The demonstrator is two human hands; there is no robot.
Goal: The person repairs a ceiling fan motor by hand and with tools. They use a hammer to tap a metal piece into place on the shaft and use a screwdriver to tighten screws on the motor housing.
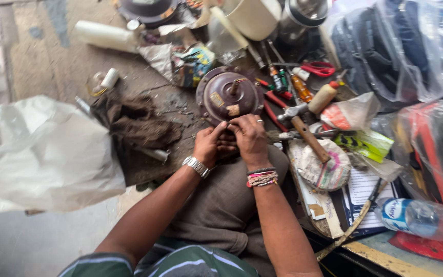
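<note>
The fingers (220, 134) of the left hand (207, 146) and right hand (250, 138) are shown pinched together over a small dark part (226, 144), mostly hidden between them, so its kind cannot be told. The part is held just below the round brown motor housing (227, 95), which rests on the cluttered table (57, 61), with a hammer (303, 131) lying close to the right. The step is judged best done with a firm, close grip, the wrists being braced against the lap.

Brown round motor housing (227, 95), red-handled scissors (318, 68), green-striped shirt (180, 262)
</note>
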